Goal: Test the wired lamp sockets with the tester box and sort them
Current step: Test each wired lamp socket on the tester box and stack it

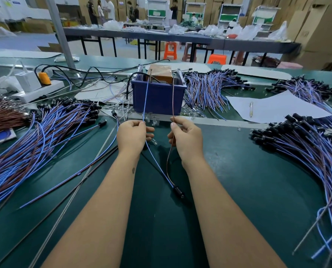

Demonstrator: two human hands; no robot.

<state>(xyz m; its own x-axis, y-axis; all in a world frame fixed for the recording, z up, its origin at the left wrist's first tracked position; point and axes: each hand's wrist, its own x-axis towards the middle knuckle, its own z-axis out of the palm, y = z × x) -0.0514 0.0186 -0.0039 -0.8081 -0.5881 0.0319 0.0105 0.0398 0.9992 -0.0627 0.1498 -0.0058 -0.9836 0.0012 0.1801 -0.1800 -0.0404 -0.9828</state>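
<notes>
- Left hand (133, 135): fingers curled, pinching the blue wire (144, 101) between thumb and fingertips, held above the green table (229, 171).
- Right hand (186, 139): fingers curled, pinching the brown wire (173, 97) in the same manner, just beside the left hand, the two apart.
- Blue wire and brown wire: both run up from the hands to the top of the blue box (158, 98); below the hands they meet at one black socket (178, 191), which lies on the table between the forearms.
- Blue box: stands at the middle of the table beyond the hands; a brown block (161, 73) sits in it. Whether the wire ends touch a contact cannot be told.
- Left pile of wired sockets (45, 136): blue and brown leads fanned across the table's left side.
- Right pile of wired sockets (306, 151): spread along the right edge.
- Far pile of wired sockets (209, 88): just right of the blue box.
- Power strip (38, 90): white, far left, with an orange plug (44, 78) in it.
- Sheet of paper (273, 107): right of the box, a pen (251, 109) lying on it.
- Small clear bulbs (151, 120): scattered in front of the box.
</notes>
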